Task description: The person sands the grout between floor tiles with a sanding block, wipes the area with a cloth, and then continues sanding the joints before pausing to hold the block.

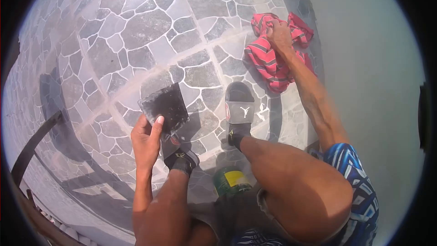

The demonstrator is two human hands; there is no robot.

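My left hand (149,139) grips a flat, dark square piece (167,108) by its lower edge, thumb on top. Pale, chalky residue marks its surface and edges; its exact kind I cannot make out. My right hand (279,36) reaches out to a crumpled red cloth with dark stripes (268,61), its fingers closed into the folds. The cloth lies on the stone-patterned tile floor (150,29) beside the wall.
A plain grey-green wall (373,64) rises along the right. My feet, one in a slide sandal (240,105), rest on the floor. Between my legs stands a green container with a yellow label (236,178). A dark curved bar (34,148) is at the left.
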